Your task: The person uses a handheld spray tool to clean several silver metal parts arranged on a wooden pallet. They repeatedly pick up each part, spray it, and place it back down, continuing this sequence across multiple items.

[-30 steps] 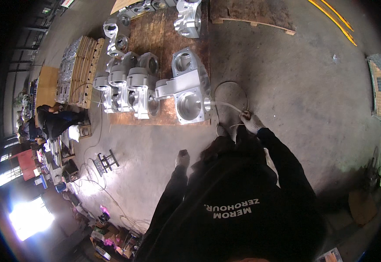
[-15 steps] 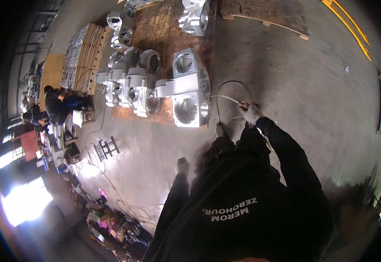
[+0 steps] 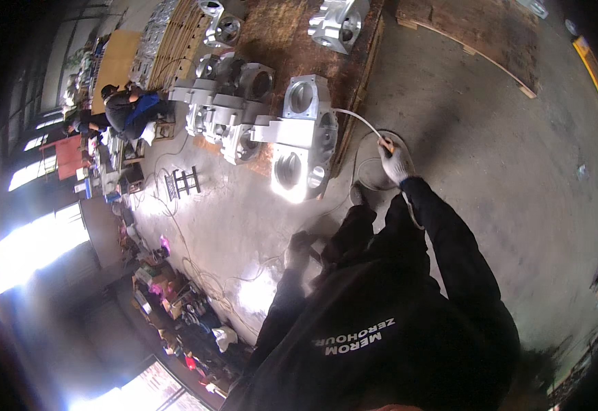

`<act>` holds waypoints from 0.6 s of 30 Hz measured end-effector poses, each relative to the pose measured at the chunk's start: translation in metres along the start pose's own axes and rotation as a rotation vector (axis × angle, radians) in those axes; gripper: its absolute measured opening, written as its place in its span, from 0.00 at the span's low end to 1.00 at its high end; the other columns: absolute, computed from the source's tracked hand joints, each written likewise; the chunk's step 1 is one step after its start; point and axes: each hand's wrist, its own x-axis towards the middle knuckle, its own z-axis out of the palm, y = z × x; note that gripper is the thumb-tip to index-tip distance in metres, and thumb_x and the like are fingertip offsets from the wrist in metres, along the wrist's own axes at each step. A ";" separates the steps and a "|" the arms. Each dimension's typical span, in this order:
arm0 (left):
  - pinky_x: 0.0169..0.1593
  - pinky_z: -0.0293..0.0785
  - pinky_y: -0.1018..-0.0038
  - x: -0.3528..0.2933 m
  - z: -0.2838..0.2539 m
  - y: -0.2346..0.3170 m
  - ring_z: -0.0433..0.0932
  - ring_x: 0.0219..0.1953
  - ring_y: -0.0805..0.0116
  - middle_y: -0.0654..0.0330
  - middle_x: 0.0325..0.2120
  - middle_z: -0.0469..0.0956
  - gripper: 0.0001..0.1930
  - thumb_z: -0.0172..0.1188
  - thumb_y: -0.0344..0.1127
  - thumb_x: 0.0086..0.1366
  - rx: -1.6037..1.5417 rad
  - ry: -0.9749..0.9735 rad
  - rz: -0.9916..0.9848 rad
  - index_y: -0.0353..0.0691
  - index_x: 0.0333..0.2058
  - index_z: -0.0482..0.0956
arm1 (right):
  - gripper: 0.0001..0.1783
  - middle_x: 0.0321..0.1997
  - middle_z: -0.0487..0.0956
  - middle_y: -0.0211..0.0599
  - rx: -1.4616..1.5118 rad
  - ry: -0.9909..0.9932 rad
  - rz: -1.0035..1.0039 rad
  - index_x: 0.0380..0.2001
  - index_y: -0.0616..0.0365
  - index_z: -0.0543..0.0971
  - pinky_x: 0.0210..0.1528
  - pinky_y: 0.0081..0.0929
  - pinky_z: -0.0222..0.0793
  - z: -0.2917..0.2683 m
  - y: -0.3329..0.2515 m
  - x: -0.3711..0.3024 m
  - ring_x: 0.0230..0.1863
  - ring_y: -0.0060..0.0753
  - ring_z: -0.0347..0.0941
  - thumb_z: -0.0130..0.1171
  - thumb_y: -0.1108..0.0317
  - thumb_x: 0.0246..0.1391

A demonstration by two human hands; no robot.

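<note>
My right hand [image 3: 396, 164], in a pale glove, is closed around a thin pale hose [image 3: 362, 119]. One end of the hose reaches left to the near metal casting [image 3: 297, 132]; whether it touches is unclear. A small orange-brown bit shows at my fingertips. My left hand [image 3: 299, 252], also gloved, is low by my leg, its fingers curled and blurred by glare. Something dark shows at its fingers, but I cannot make it out. The casting is silver, with large round bores, and sits at the right edge of a brown board [image 3: 278, 55].
More silver castings [image 3: 227, 113] crowd the board to the left; another casting [image 3: 340, 24] stands farther back. A wooden panel [image 3: 470, 34] lies on the floor at the far right. Hose loops [image 3: 371, 164] lie near my feet. A person [image 3: 131, 113] bends over at the left, beyond a small black stand [image 3: 182, 183].
My view has turned, so the surroundings shift. My right hand has moved slightly farther forward, and the hose end now points to the casting's far part. My left hand has moved slightly forward.
</note>
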 end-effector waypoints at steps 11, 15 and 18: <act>0.39 0.77 0.75 0.036 -0.030 -0.102 0.80 0.35 0.69 0.57 0.37 0.80 0.16 0.59 0.28 0.60 0.369 0.157 0.032 0.36 0.48 0.76 | 0.20 0.34 0.82 0.50 -0.217 -0.114 -0.249 0.42 0.55 0.77 0.33 0.43 0.74 0.015 0.055 0.017 0.36 0.55 0.79 0.55 0.48 0.60; 0.38 0.77 0.73 0.026 -0.042 -0.152 0.80 0.35 0.68 0.57 0.37 0.81 0.15 0.59 0.29 0.60 0.309 0.222 -0.035 0.36 0.47 0.77 | 0.21 0.34 0.82 0.49 -0.036 -0.258 0.019 0.37 0.55 0.79 0.33 0.41 0.71 -0.016 -0.057 -0.005 0.39 0.54 0.80 0.58 0.46 0.58; 0.39 0.78 0.72 0.093 -0.024 -0.120 0.80 0.37 0.67 0.56 0.37 0.81 0.17 0.63 0.31 0.59 0.460 0.122 0.033 0.34 0.48 0.77 | 0.15 0.36 0.82 0.47 -0.111 -0.318 -0.067 0.40 0.64 0.79 0.43 0.35 0.72 -0.026 0.025 0.021 0.41 0.38 0.80 0.60 0.61 0.58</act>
